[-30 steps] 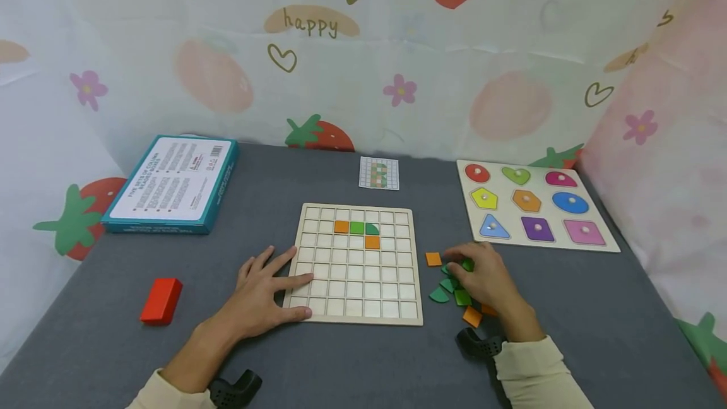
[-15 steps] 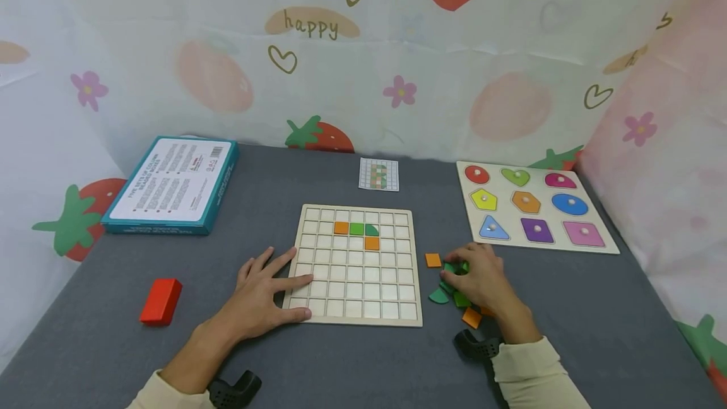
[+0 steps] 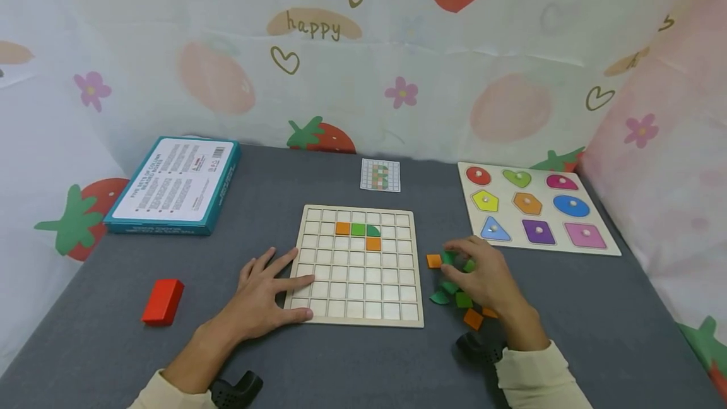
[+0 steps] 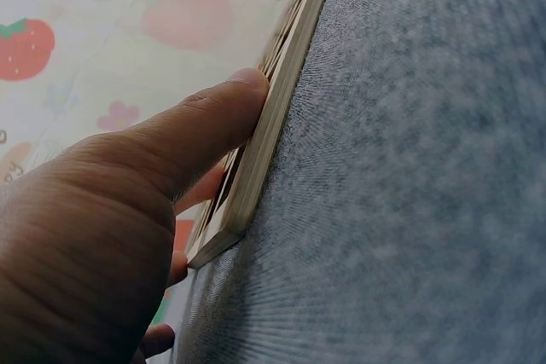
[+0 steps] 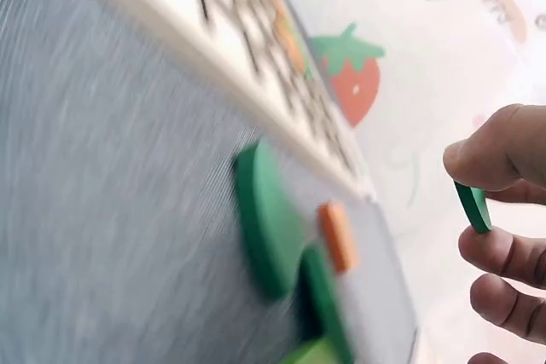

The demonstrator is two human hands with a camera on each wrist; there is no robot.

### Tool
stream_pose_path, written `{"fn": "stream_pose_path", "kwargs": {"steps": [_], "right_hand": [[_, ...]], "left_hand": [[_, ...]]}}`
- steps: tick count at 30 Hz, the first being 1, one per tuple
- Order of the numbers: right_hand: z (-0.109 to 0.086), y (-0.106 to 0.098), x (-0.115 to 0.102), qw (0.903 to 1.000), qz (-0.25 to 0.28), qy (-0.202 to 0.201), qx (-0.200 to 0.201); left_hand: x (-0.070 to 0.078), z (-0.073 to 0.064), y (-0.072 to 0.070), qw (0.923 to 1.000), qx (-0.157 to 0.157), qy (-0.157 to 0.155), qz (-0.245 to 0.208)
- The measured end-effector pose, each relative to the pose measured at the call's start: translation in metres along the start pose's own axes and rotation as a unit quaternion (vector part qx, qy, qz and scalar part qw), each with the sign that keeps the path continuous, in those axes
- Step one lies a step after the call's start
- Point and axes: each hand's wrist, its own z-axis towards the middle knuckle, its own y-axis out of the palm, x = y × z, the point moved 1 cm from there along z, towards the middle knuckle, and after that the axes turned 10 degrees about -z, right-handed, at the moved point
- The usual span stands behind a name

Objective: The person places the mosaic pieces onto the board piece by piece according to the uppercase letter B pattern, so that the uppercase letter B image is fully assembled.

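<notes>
Tabletop (image 3: 352,371): grey cloth.
Left hand (image 3: 262,295): reaching from lower left, fingers straight and spread, touching the left side of the grid board (image 3: 354,275); thumb by its near corner.
Right hand (image 3: 483,273): reaching from lower right, back upward, tips toward the board, thumb and finger pinching a green piece (image 5: 474,208).
Green piece: raised near loose tiles (image 3: 464,300) right of the board; on edge, its long axis steep and slightly tilted in the right wrist view.
Grid board: flat, four tiles in its far rows.
Pattern card (image 3: 380,175): beyond the board.
Backdrop (image 3: 363,93): strawberry print.
</notes>
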Motion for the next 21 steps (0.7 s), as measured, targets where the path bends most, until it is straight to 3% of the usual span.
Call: {"fn": "stream_pose_path", "kwargs": {"steps": [8,14,21], "right_hand": [[0.007,-0.012,-0.029,0.9968,0.013,-0.063,0.047],[0.013,-0.014,-0.050,0.9962,0.025,-0.068,0.049],[0.020,-0.007,-0.069,0.9916,0.047,-0.090,0.080]], "left_hand": [[-0.002,0.000,0.001,1.0000,0.000,-0.005,0.002],[-0.002,0.000,0.002,1.0000,0.001,-0.001,0.002],[-0.001,0.001,0.001,1.0000,0.002,-0.001,0.002]]}}
